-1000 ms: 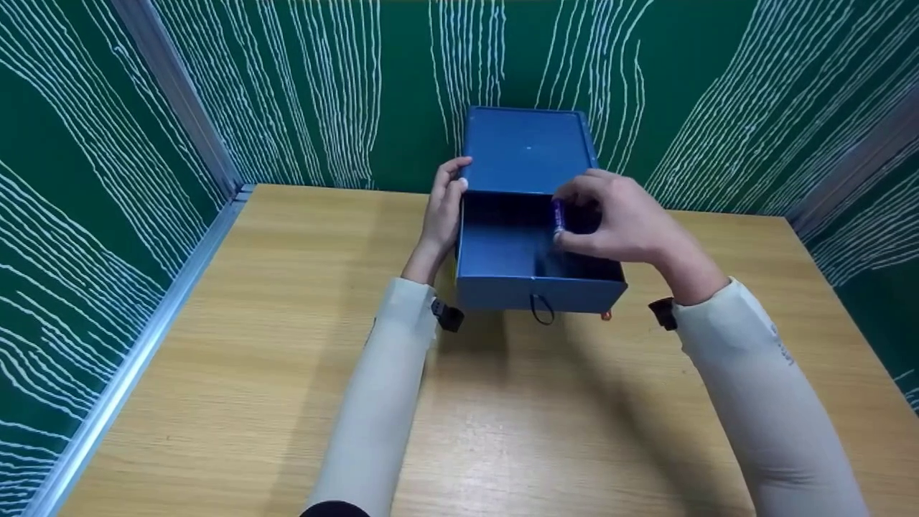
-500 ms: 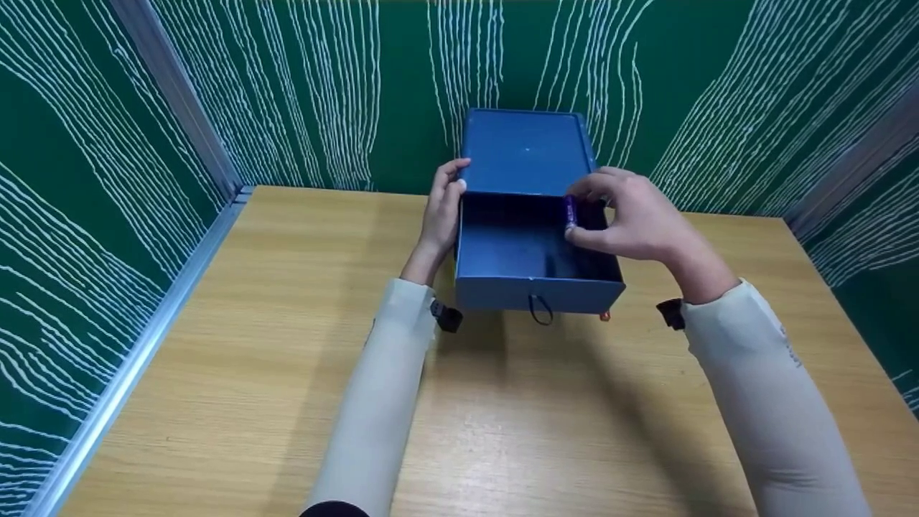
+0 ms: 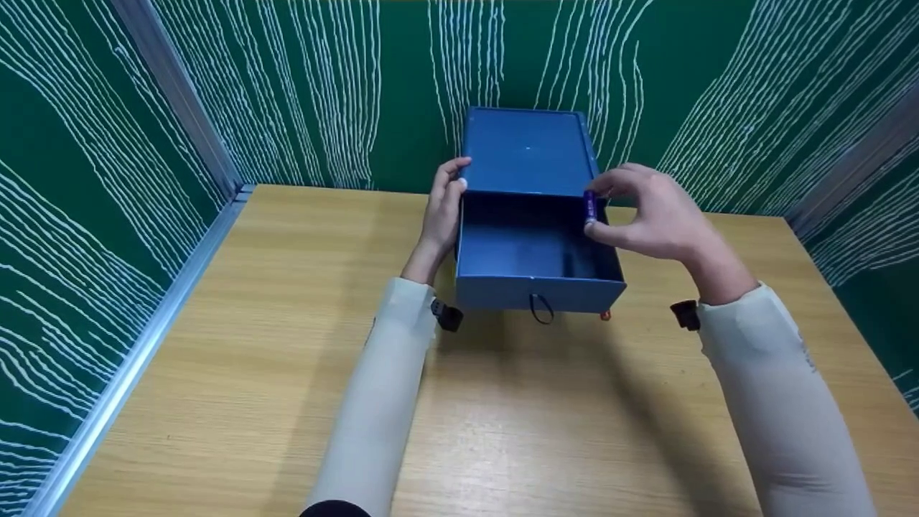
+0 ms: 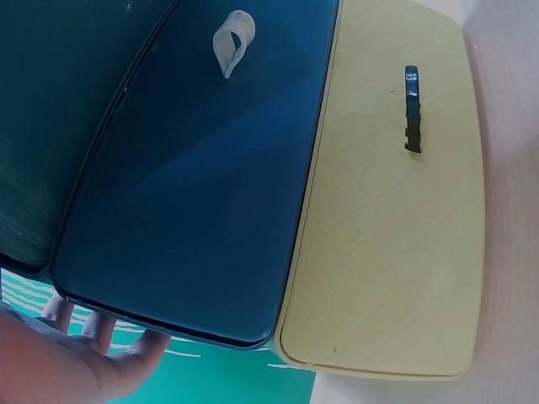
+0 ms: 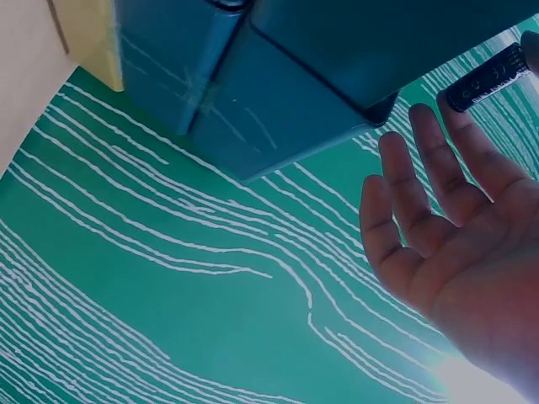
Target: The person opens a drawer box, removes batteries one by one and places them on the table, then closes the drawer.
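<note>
Nearest, the bare front of the table [image 3: 474, 431] leaves room for the forearms to lie low, which should make for a steadier reach. Past it, the pulled-out drawer [image 3: 502, 292] juts over the table, a black loop [image 3: 542, 309] hanging from its front. Being drawn so far forward, it could tip or slide if leaned on, so the wrist should bear no weight on its front wall.

The right hand [image 3: 650, 212] is clamped on the battery [image 3: 590, 207], pinching it between thumb and fingertip, the other fingers spread apart. The battery is at the drawer's right edge, seen lengthwise across that wall; whether it is over the inside or just outside, and how high, I cannot tell. A light, even pinch near both ends should do, with the knuckles lifted clear of the wall; a squeeze off centre could make it spin out.

The left hand [image 3: 444, 208] lies along the left side of the box [image 3: 531, 151], fingers extended and holding nothing. A gentle sideways press there, level with the drawer's root, should steady the stack, including the yellow drawer [image 4: 387, 210] lowest down.

Farthest, the green wall [image 3: 409, 93] rises behind the box.
</note>
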`<state>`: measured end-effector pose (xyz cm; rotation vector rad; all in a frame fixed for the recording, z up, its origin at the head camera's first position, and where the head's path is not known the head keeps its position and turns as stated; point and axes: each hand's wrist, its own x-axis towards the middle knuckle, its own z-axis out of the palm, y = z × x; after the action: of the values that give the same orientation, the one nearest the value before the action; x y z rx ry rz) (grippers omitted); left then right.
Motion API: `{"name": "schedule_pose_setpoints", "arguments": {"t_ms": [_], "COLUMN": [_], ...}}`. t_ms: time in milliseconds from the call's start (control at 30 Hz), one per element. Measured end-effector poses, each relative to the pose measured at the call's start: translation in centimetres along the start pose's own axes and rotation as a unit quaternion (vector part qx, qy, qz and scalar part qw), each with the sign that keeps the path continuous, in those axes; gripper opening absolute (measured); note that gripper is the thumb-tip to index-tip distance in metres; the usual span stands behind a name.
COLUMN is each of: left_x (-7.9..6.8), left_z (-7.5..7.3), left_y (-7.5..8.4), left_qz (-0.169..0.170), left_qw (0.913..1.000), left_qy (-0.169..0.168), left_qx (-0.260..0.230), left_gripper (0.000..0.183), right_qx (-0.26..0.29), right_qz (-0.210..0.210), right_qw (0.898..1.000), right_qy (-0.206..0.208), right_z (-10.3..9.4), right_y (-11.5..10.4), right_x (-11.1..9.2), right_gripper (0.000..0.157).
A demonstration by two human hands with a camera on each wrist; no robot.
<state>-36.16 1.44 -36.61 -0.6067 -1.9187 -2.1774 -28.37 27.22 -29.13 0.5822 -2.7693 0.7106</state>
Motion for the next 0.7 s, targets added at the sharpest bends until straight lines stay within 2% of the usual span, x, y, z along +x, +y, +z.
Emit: {"name": "schedule_pose_setpoints", "arguments": {"t_ms": [367,700], "left_x": [0.0,0.0], "left_z": [0.0,0.0], "left_y": [0.1,0.0], "left_qz": [-0.003,0.004], "left_qw": [1.0,0.9999], "left_qy": [0.002,0.0], "left_qx": [-0.004,-0.014], "left_gripper": [0.037,0.037], "right_qx": [0.001,-0.004], "right_qz": [0.017,0.017], "right_qw": [1.0,1.0], "right_qy": [0.013,0.008], "right_z": [-0.3,0.3], "right_y": [1.2,2.4], "right_x": [-0.9,-1.7], "right_gripper": [0.041,0.041]}}
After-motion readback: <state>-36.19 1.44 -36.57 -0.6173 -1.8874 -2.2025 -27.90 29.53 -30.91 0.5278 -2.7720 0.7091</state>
